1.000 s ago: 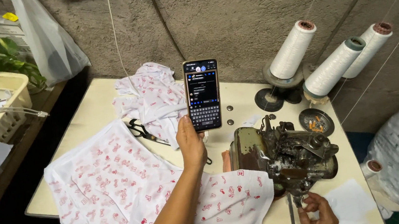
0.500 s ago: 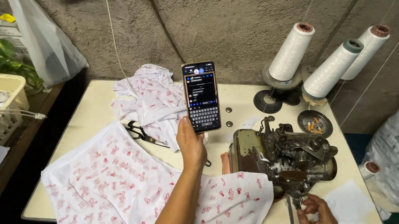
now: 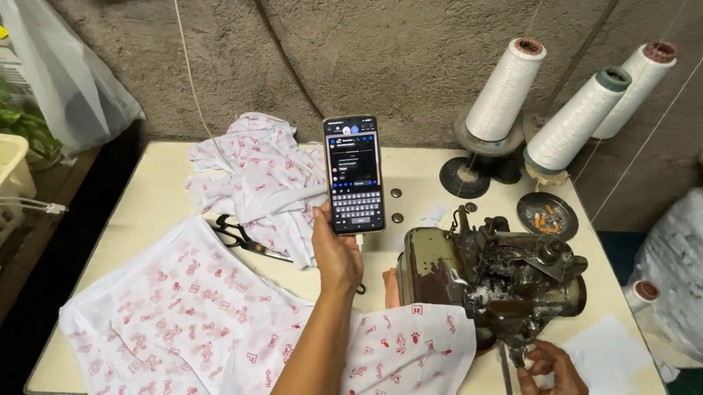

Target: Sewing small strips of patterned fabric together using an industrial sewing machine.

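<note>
Left hand closed around the lower end of a phone, held upright above the surface, thumb on its left edge; the phone looks rigid, light, smooth-backed and breakable, so a wrap low on its two long edges seems safest. Right hand sits at the front edge under the sewing machine, fingers curled, holding nothing that I can make out. Outward: printed white cloth, limp and light, best pinched at a hem; scissors; thread cones.

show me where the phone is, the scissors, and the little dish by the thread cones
phone (image 3: 354, 174), head view, middle of its lit screen.
scissors (image 3: 236, 233), head view, the black handle loops.
round dish (image 3: 548, 215), head view, centre of its bowl, beside the sewing machine.
</note>
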